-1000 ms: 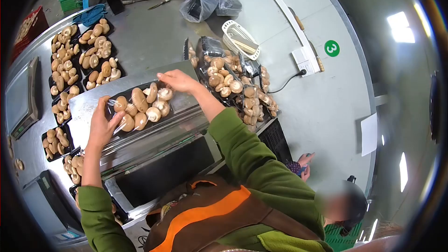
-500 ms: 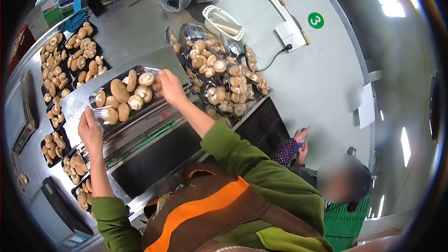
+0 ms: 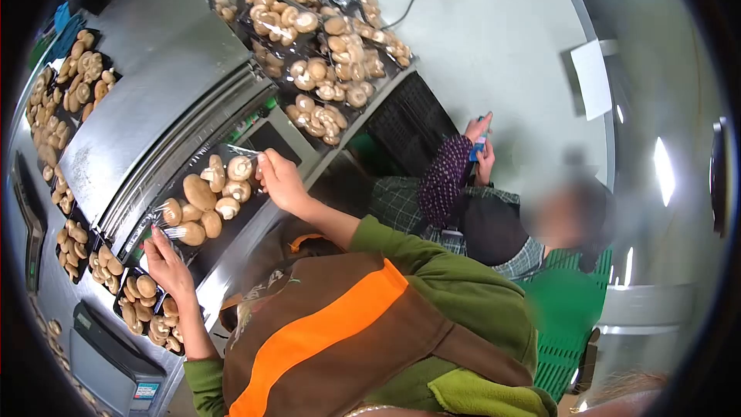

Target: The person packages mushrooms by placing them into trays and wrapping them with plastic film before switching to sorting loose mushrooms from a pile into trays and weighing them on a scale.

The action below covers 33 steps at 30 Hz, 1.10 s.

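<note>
A black tray of brown mushrooms (image 3: 200, 191) lies slanted between my hands, with clear plastic film (image 3: 241, 151) drawn tight at both its ends. My right hand (image 3: 282, 183) is closed, pinching the film at the tray's upper right end. At the lower left end the fingers of my left hand (image 3: 168, 264) are pinched on gathered film. Just beyond the tray run the metal bars (image 3: 176, 143) of a wrapping station, with its flat steel plate (image 3: 147, 100) behind.
Film-wrapped mushroom packs (image 3: 340, 58) are piled at the upper right. Unwrapped trays (image 3: 81, 81) line the left side, near a scale (image 3: 116, 355). A black crate (image 3: 409, 127) stands right of the station. Close on my right sits a person (image 3: 494, 224) holding something small and blue.
Both hands have brought the tray of mushrooms from over the steel plate back toward my body, past the metal bars. The view has shifted, showing more of the person at right.
</note>
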Available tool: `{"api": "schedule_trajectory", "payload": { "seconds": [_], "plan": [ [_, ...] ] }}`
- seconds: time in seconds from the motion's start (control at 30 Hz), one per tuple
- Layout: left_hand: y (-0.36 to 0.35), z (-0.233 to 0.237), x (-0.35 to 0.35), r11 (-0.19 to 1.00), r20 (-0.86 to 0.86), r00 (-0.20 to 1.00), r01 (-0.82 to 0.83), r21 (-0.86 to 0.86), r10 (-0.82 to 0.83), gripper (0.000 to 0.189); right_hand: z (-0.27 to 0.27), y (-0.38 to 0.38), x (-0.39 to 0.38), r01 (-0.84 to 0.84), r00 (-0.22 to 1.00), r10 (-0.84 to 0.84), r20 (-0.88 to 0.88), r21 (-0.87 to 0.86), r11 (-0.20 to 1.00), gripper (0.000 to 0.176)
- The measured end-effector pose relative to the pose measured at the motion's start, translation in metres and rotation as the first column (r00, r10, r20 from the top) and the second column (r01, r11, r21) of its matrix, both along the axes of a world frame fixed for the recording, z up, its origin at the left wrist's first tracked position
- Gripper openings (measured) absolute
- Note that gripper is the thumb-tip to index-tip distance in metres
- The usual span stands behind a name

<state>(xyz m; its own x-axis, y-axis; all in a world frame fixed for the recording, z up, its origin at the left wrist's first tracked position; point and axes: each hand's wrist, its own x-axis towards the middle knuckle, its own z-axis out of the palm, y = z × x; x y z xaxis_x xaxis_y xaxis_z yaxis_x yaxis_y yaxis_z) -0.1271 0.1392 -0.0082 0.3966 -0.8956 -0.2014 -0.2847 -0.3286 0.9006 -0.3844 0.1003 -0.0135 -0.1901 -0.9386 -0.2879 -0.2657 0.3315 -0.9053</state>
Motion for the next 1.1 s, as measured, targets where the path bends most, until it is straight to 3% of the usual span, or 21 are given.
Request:
{"api": "schedule_trajectory", "payload": {
  "seconds": [0.13,0.2,0.3,0.37,0.4,0.5,0.53,0.57,0.6,0.63,0.67,0.7,0.73,0.77,0.8,0.83,0.87,0.9,0.97,1.03,1.1],
  "plan": [
    [0.006,-0.002,-0.011,0.998,0.021,0.999,0.028,-0.05,-0.027,0.037,-0.008,0.026,-0.007,0.041,0.972,-0.06,-0.227,-0.087,0.995,0.031],
    [0.009,-0.013,-0.013,0.997,0.002,0.997,0.076,-0.033,-0.076,0.038,-0.015,0.043,-0.017,0.081,0.967,-0.107,-0.233,-0.118,0.99,0.029],
    [0.009,-0.028,-0.007,0.95,0.355,0.898,0.305,-0.072,-0.261,0.032,-0.03,0.065,-0.043,0.15,0.948,-0.203,-0.246,-0.218,0.964,0.029],
    [0.001,-0.035,-0.007,0.913,0.595,0.746,0.405,-0.049,-0.299,0.028,-0.054,0.068,-0.066,0.174,0.889,-0.268,-0.371,-0.267,0.948,0.029],
    [-0.005,-0.043,-0.006,0.911,0.68,0.662,0.413,0.02,-0.315,0.025,-0.064,0.068,-0.069,0.202,0.871,-0.307,-0.384,-0.29,0.936,0.028],
    [-0.031,-0.049,-0.022,0.844,0.819,0.521,0.529,-0.087,-0.242,0.023,-0.097,0.068,-0.049,0.344,0.836,-0.425,-0.347,-0.272,0.899,0.026],
    [-0.036,-0.053,-0.029,0.822,0.836,0.482,0.565,-0.067,-0.263,0.019,-0.109,0.067,-0.037,0.438,0.816,-0.492,-0.303,-0.23,0.869,0.025],
    [-0.037,-0.055,-0.034,0.811,0.834,0.479,0.581,-0.067,-0.274,0.019,-0.131,0.067,-0.025,0.556,0.808,-0.572,-0.139,-0.14,0.82,0.023],
    [-0.037,-0.057,-0.039,0.804,0.804,0.496,0.594,-0.037,-0.329,0.016,-0.149,0.069,-0.019,0.63,0.754,-0.61,0.246,-0.003,0.777,0.02],
    [-0.039,-0.059,-0.045,0.794,0.771,0.51,0.608,-0.01,-0.381,0.014,-0.131,0.063,-0.015,0.645,0.555,-0.589,0.587,0.143,0.75,0.019],
    [-0.037,-0.061,-0.049,0.777,0.663,0.611,0.625,-0.071,-0.431,0.014,-0.107,0.071,-0.016,0.48,0.328,-0.505,0.798,0.32,0.817,0.017],
    [-0.031,-0.068,-0.048,0.776,0.39,0.709,0.63,0.024,-0.588,0.009,-0.049,0.069,-0.016,0.26,0.032,-0.428,0.903,0.406,0.876,0.016],
    [-0.026,-0.054,-0.063,0.916,-0.226,0.89,0.399,-0.03,-0.395,0.013,-0.058,0.075,-0.019,0.151,-0.075,-0.36,0.93,0.367,0.918,0.015],
    [-0.019,-0.038,-0.078,0.98,-0.744,0.667,0.17,0.107,-0.034,0.017,-0.028,0.076,-0.019,0.058,-0.177,0.127,0.976,-0.118,0.991,0.019],
    [-0.009,-0.035,-0.072,0.944,-0.902,0.386,0.18,0.277,0.191,0.033,0.02,0.063,-0.003,0.174,-0.046,0.432,0.901,-0.418,0.891,0.016],
    [-0.007,-0.03,-0.075,0.934,-0.904,0.39,0.224,0.28,0.177,0.033,0.033,0.071,0.001,0.047,-0.108,0.433,0.895,-0.431,0.901,0.017],
    [-0.007,-0.023,-0.079,0.943,-0.959,0.284,0.324,0.069,-0.027,0.033,0.033,0.079,0.002,-0.229,-0.166,0.278,0.946,-0.312,0.922,0.019],
    [-0.008,-0.013,-0.082,0.908,-0.963,0.154,0.392,-0.147,-0.222,0.032,0.039,0.086,0.01,-0.462,-0.114,0.18,0.977,-0.213,0.861,0.02],
    [-0.012,0.011,-0.083,0.721,-0.824,-0.135,0.42,-0.551,-0.551,0.031,0.041,0.087,0.021,-0.743,0.131,0.278,0.952,-0.092,0.663,0.023],
    [-0.014,0.044,-0.087,0.425,-0.515,-0.406,0.297,-0.855,-0.755,0.03,0.039,0.085,0.018,-0.864,0.257,0.528,0.809,-0.052,0.5,0.026],
    [-0.015,0.09,-0.106,0.418,-0.528,-0.284,0.367,-0.831,-0.8,0.04,0.075,0.08,-0.008,-0.878,0.292,0.607,0.739,-0.044,0.476,0.027]
  ]
}}
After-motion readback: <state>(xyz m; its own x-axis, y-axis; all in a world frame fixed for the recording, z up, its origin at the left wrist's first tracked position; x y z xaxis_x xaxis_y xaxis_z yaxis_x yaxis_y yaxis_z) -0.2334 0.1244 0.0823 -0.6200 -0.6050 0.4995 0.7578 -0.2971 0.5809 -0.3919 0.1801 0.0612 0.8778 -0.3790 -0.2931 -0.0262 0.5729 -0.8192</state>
